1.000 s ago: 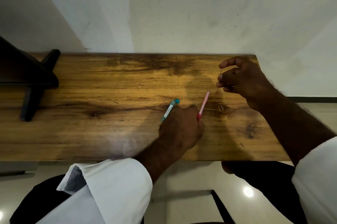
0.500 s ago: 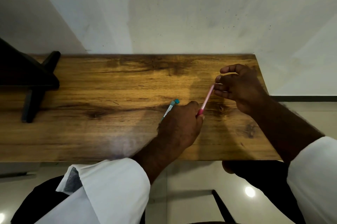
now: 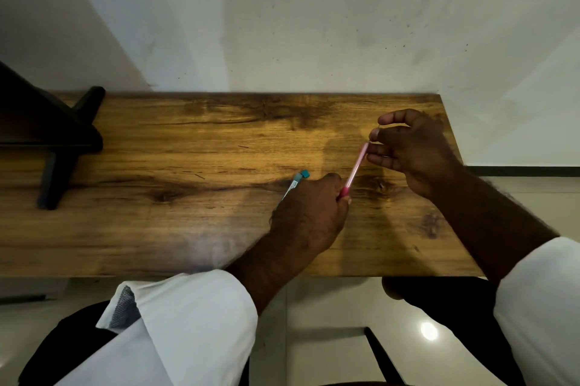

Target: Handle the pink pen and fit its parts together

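The left hand gripped a pink pen and a teal-capped pen over the wooden table — the pink pen slanted up-right, its top pinched by the right hand

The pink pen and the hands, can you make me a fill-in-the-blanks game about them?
1. The left hand holds two pens: a pink pen and one with a ____ cap.
2. The right hand pinches the ____ end of the pink pen.
3. The hands work above a ____ table.
4. Both sleeves are ____.

Missing words: teal; upper; wooden; white
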